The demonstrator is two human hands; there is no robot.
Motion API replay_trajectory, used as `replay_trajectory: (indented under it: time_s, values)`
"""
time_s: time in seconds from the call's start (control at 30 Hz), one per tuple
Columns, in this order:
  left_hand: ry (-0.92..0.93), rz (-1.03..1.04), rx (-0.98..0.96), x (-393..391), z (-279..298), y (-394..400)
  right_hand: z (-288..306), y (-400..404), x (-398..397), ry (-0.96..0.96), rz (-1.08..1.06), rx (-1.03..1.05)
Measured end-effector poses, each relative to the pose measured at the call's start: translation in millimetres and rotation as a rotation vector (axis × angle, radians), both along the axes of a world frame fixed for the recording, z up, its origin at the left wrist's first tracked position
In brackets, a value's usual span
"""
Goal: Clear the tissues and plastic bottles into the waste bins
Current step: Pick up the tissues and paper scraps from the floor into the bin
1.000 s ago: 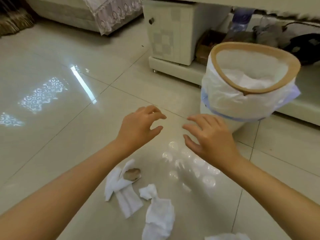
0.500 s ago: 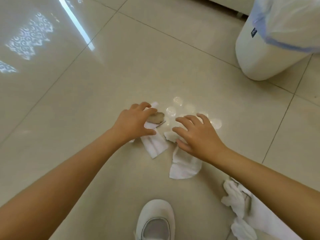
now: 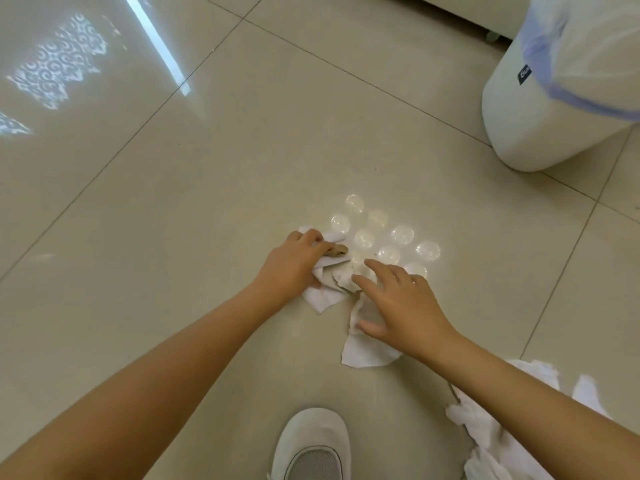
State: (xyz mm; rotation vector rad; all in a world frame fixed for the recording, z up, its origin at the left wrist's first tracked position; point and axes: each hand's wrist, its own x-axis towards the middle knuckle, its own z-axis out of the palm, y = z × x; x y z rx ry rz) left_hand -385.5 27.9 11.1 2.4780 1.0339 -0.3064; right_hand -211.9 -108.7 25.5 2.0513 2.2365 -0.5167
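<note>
Left hand [image 3: 294, 268] now clutching crumpled tissue [image 3: 325, 296]

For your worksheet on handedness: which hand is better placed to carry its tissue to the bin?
Right, probably. The right hand lies over a tissue on the bin's side, upper right. The left hand grips another tissue farther from it.

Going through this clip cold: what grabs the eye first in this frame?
Two bare arms reach to the middle of the tiled floor, where the left hand grips a crumpled white tissue and the right hand rests on a second tissue. A bagged white waste bin stands top right; a white shoe shows at the bottom edge.
</note>
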Motion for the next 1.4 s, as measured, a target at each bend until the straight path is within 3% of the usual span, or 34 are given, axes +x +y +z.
replay_trajectory:
  time_s: [0.1, 0.23, 0.57, 0.8, 1.27, 1.4]
  values:
    - [-0.048, -0.071, 0.033, 5, -2, -3, 4, -4, 18, 0.063, 0.099, -0.145]
    - [-0.096, -0.074, 0.036, 7, -1, -2, -4, -5, 23, -0.010, 0.218, -0.189]
    - [-0.136, -0.048, 0.041, -1, -2, -1, -29, 3, 21, -0.031, 0.344, 0.157]
    - [-0.329, -0.091, 0.174, 34, 28, 5, 3, 4, 61, -0.090, 0.106, 0.479]
    - [-0.824, -0.279, 0.561, 256, 216, 75, 201, 51, 246, -0.274, -0.251, 1.008]
    - [-0.839, -0.356, 0.649, 312, 260, 92, 228, 79, 294, -0.266, -0.443, 1.073]
